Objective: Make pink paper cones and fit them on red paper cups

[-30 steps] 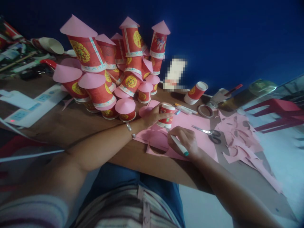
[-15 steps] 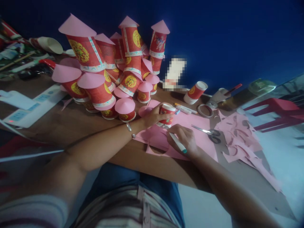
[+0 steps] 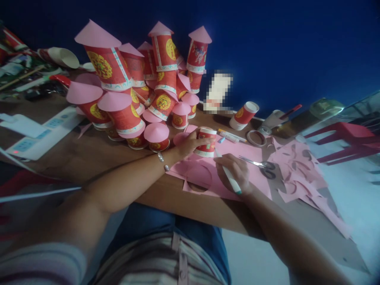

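Note:
My left hand point(image 3: 189, 145) is closed round a red paper cup point(image 3: 207, 147) with white bands, at the middle of the table. In my right hand point(image 3: 236, 170) is a white marker pen point(image 3: 232, 179) with a green end pointing toward me. Its other end is close to the cup's right side; whether it touches, I cannot tell. Pink paper point(image 3: 234, 155) lies under both hands, with a sheet that has a round hole in it at the near side. Scissors point(image 3: 261, 163) rest on the paper to the right of my right hand.
Stacked red cups with pink cone roofs point(image 3: 114, 101) stand at back left. A power strip point(image 3: 44, 132) is on the left. Behind lie pens point(image 3: 232, 135), a tape roll point(image 3: 256, 137) and another red cup point(image 3: 245, 114). Pink paper scraps point(image 3: 303, 170) and a red stool point(image 3: 347, 136) are right.
The cup has shifted slightly left and now stands more squarely to view. My right hand and the marker have moved a little to the right and the pen's far end now shows by the cup.

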A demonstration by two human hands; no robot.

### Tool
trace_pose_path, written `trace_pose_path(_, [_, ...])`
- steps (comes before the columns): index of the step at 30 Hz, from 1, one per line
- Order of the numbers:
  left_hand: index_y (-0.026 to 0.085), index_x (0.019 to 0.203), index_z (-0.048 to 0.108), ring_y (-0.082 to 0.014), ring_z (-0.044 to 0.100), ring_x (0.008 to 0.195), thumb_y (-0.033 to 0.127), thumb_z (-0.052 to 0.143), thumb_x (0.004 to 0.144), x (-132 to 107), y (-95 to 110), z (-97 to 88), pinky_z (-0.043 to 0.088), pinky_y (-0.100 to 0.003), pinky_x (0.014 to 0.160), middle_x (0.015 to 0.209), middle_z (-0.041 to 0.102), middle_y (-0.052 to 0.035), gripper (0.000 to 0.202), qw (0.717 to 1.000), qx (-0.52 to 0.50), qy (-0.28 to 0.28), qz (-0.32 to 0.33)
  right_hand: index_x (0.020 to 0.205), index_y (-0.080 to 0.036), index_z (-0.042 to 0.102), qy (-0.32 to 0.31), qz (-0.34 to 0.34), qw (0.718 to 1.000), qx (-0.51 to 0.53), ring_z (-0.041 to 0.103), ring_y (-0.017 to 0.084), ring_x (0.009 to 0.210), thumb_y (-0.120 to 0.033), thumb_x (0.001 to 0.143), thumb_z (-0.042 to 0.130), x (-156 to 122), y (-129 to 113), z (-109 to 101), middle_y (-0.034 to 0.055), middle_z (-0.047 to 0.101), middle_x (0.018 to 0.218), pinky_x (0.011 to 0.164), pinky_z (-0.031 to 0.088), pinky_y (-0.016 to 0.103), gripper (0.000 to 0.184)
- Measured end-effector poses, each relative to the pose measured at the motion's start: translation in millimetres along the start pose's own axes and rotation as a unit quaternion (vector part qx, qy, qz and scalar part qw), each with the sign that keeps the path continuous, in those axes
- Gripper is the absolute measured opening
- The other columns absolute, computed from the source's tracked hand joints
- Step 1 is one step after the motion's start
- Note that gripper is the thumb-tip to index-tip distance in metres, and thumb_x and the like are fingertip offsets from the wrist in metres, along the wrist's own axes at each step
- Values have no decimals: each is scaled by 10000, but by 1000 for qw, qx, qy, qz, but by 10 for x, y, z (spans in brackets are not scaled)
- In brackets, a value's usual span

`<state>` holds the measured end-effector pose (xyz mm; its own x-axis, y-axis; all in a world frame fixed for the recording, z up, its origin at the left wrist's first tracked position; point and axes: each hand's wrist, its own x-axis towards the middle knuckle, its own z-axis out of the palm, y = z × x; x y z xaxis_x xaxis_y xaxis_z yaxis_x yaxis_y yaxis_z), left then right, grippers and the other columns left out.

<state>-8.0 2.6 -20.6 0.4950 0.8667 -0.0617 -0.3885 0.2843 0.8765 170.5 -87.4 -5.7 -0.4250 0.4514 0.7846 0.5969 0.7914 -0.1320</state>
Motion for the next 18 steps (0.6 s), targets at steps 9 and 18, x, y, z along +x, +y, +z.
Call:
trace_pose_path(9, [201,1159,609,-160,643,921,311,845,680,37,-19,-48,502,-316,858,1014,668,-10,546,999,-2,34,27,1251,-200,529,-11,78,996,-30,654,183,763,-97,945,555,-160,222,212,58,649,923,644,546,293,325])
trace_pose_path(18, [180,1099,640,-177,661,874,364,821,708,28,-12,-53,516,-337,825,919,702,-19,468,1000,3,-3,25,1275,-227,530,-32,73,997,-14,661,183,750,-143,977,545,-204,220,242,62,665,951,633,550,300,309])
